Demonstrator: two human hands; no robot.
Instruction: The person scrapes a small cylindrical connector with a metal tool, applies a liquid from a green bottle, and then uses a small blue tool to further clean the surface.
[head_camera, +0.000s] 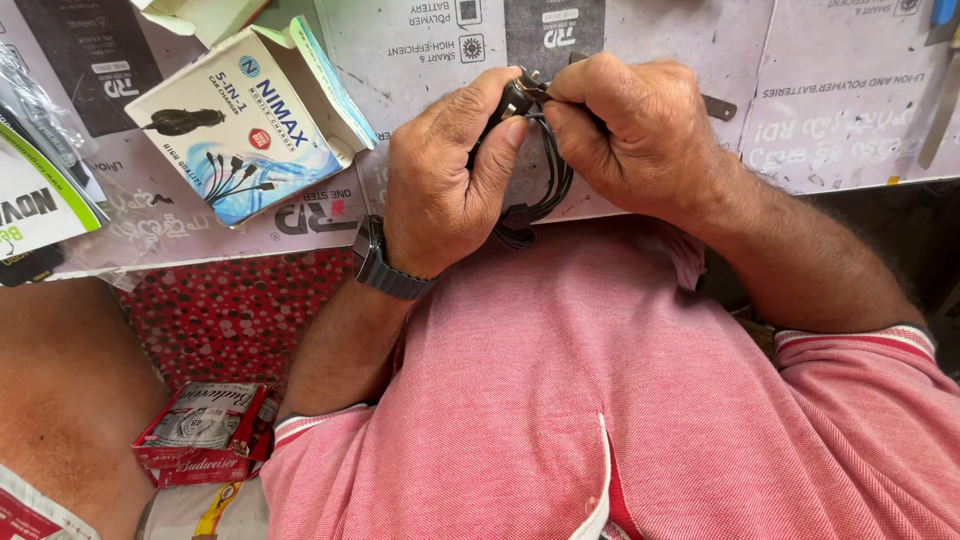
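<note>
Hands both clamped on black multi-plug charger cable (545, 190): left hand (445, 175) pinches its plug end, right hand (625, 130) grips the bundled leads, above counter (820, 120). Opened charger box (250, 120) lies left. Handling stage; firm pinch needed.

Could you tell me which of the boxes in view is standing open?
The white-and-blue box, upper left of the left hand, has its end flap lifted. The red box lower left lies closed.

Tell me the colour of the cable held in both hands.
Black: the cable loops below the left hand and right hand, clearest in the head view.
</note>
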